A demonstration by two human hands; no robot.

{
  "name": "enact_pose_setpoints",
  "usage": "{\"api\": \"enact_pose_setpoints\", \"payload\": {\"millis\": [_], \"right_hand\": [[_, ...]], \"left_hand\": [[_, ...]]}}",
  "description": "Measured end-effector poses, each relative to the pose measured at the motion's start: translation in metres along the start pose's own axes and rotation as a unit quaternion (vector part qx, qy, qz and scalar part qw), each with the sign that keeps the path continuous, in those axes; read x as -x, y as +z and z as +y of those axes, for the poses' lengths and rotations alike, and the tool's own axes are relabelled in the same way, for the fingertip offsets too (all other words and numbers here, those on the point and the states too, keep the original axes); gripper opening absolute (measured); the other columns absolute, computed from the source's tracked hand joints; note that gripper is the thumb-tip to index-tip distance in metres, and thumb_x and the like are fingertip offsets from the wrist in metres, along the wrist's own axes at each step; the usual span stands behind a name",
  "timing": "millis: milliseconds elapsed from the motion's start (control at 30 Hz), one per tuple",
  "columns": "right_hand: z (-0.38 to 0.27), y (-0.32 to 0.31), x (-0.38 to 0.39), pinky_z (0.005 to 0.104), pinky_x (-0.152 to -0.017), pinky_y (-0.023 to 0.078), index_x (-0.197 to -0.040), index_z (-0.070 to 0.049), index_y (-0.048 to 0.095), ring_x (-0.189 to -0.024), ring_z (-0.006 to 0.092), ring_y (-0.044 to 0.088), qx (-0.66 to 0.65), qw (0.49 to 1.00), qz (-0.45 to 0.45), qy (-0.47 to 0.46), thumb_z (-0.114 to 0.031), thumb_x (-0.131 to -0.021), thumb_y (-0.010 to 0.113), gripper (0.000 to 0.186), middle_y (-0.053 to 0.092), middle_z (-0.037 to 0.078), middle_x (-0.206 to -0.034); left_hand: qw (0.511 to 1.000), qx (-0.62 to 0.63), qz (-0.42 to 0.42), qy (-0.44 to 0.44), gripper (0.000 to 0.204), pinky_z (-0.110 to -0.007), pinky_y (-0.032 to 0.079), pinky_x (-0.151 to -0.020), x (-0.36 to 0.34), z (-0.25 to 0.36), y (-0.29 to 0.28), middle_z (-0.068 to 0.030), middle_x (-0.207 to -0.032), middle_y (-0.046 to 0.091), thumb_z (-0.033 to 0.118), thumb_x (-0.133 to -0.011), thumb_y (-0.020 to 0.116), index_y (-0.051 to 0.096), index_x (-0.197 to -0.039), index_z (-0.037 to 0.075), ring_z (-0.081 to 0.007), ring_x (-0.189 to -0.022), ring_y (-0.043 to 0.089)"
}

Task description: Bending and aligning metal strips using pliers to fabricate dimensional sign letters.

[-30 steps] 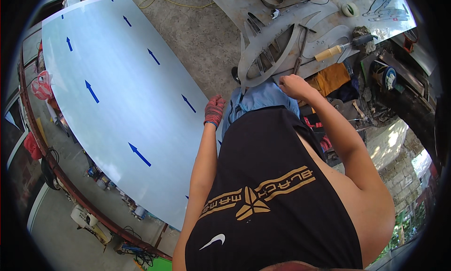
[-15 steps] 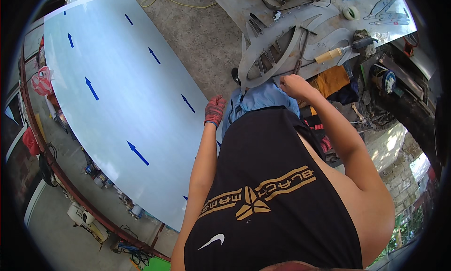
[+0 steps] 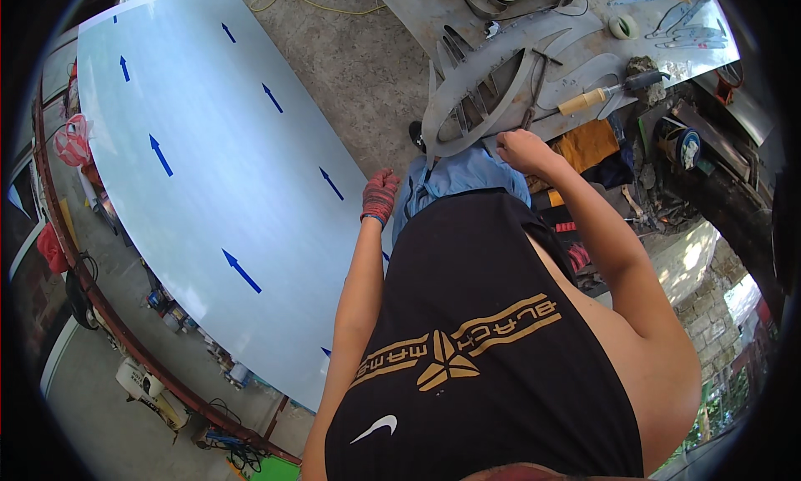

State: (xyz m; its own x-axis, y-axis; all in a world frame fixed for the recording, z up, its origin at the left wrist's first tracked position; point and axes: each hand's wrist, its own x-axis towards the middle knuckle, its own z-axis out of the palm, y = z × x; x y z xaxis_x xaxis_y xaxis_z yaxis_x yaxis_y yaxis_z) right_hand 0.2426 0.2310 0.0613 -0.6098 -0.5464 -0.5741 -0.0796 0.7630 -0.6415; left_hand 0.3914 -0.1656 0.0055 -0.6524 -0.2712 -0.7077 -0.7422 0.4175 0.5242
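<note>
Left hand (image 3: 380, 195), red-and-grey knit-gloved, fingers curled, beside large pale-blue sheet (image 3: 221, 147) printed with dark-blue arrows (image 3: 159, 155). Bare right hand (image 3: 526, 152), fingers curled, near grey, oval, openwork metal frame (image 3: 455, 80) on grey metal table (image 3: 417, 18). Hands apart; whether either grips anything, cannot tell. Possible trouble: thin edges cutting ungloved fingers if right hand slips; knock tipping frame, seemingly overhanging table; its pointed end scratching sheet.

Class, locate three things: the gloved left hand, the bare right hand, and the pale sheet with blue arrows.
Gloved left hand (image 3: 380, 199), head view: middle of the hand.
Bare right hand (image 3: 523, 152), head view: middle of the hand.
Pale sheet (image 3: 219, 156), head view: unmarked central surface.
</note>
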Motion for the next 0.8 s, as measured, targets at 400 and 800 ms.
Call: {"api": "enact_pose_setpoints", "payload": {"millis": [400, 800], "right_hand": [[-0.003, -0.003, 0.005, 0.0524, -0.083, 0.053, -0.096, 0.001, 0.067, -0.091, 0.0449, 0.068, -0.006, 1.000, -0.002, 0.001, -0.020, -0.094, 0.059, 0.023, 0.070, 0.026, -0.089], [0.000, -0.002, -0.002, 0.0526, -0.083, 0.054, -0.098, 0.001, 0.068, -0.090, 0.0450, 0.068, -0.003, 1.000, 0.003, 0.002, -0.021, -0.092, 0.060, 0.024, 0.070, 0.027, -0.090]], "left_hand": [[1.000, -0.017, -0.009, -0.016, 0.036, -0.028, 0.050, -0.079, 0.006, 0.018, 0.005, -0.0079, -0.103, 0.075, 0.015, -0.097, 0.060, 0.063, -0.130, 0.002, -0.0116, -0.077, 0.059], [1.000, -0.022, -0.006, -0.020, 0.036, -0.028, 0.050, -0.080, 0.007, 0.020, 0.005, -0.0076, -0.103, 0.074, 0.015, -0.098, 0.058, 0.063, -0.131, 0.002, -0.0115, -0.080, 0.059]]}}
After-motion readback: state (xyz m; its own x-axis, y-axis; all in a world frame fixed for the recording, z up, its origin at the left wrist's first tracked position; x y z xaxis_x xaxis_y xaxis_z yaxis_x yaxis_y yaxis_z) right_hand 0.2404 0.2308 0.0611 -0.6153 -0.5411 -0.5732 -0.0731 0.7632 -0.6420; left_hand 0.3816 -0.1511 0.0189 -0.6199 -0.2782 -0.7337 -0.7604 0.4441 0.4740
